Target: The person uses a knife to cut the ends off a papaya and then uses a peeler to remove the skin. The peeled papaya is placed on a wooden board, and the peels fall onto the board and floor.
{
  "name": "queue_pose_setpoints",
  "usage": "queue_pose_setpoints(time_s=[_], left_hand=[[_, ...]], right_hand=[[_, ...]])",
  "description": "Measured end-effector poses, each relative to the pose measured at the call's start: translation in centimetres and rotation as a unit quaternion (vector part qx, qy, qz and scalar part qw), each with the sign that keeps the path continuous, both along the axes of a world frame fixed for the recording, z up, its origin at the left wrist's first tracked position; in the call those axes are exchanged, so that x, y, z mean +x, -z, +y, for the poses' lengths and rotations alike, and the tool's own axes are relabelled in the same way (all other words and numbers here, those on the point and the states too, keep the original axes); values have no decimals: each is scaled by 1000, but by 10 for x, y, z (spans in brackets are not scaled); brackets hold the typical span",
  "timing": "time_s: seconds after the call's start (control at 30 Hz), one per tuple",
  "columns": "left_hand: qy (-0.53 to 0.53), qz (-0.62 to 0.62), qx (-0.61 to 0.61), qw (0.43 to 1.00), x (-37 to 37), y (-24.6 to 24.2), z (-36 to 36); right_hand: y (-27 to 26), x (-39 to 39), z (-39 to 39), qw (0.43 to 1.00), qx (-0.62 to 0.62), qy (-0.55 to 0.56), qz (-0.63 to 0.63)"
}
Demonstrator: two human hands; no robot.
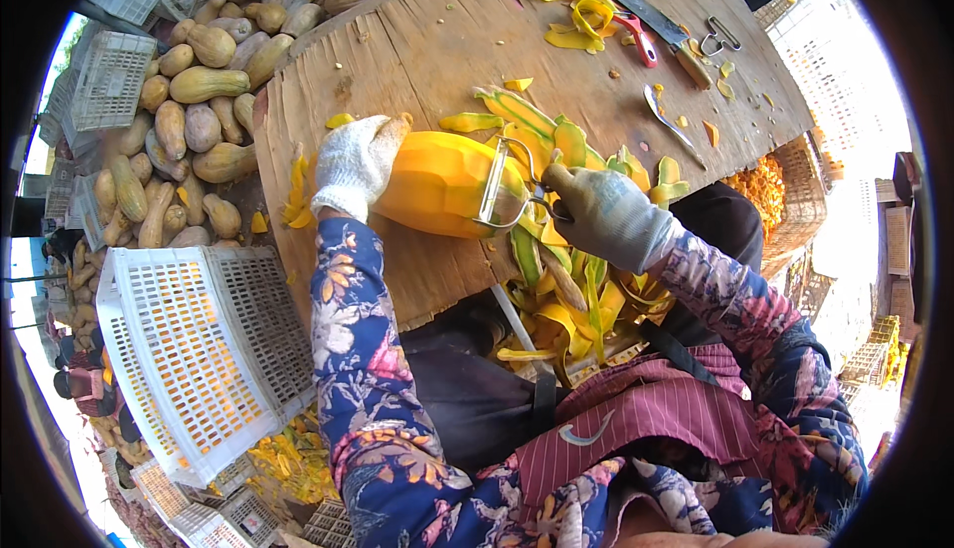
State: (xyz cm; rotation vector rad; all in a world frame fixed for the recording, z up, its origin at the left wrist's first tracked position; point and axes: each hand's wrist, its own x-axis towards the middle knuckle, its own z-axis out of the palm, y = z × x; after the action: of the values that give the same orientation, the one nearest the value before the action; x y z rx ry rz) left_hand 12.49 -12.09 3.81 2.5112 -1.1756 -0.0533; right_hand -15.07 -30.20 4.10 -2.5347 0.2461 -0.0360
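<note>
A mostly peeled orange squash (440, 183) lies on its side across the wooden board, with some greenish skin at its right end. My left hand (358, 164), in a white knit glove, grips its left end. In a worn grey-white glove, my right hand (607, 209) holds the handle of a wide metal Y-shaped peeler (493, 186). The peeler's blade lies against the squash near its right end. Green and yellow peel strips (570, 142) are spread beside and beyond the peeler, and more peelings (574, 317) hang below the board's near edge.
On the wooden board (417, 49) lie a cleaver (648, 19), a red-handled peeler (637, 37), another metal peeler (721, 36) and a spoon (671, 123). Unpeeled squashes (209, 86) are heaped at left. A white plastic crate (186, 347) stands at the near left; orange pieces (756, 194) fill a basket at right.
</note>
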Motion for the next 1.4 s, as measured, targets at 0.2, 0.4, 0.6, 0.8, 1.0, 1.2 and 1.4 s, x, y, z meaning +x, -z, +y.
queue_pose_setpoints(time_s=[0.2,0.4,0.6,0.8,1.0,1.2,1.4], left_hand=[[-24,33,20,999,-4,-5,-2],[-40,69,47,996,3,-9,-14],[-28,106,114,987,12,-16,-33],[-79,141,140,977,19,-22,-55],[-77,144,154,974,22,-16,-67],[-82,124,145,978,24,-7,-66],[-76,142,166,973,27,-12,-69]], right_hand=[[14,-18,6,991,30,45,120],[2,-25,6,993,-28,48,109],[16,17,-2,993,-118,-16,-27],[9,-50,-17,986,-88,32,138],[-13,21,-17,993,-120,-8,6],[22,-31,-30,977,-134,28,165],[-2,-25,-26,992,-35,84,91]])
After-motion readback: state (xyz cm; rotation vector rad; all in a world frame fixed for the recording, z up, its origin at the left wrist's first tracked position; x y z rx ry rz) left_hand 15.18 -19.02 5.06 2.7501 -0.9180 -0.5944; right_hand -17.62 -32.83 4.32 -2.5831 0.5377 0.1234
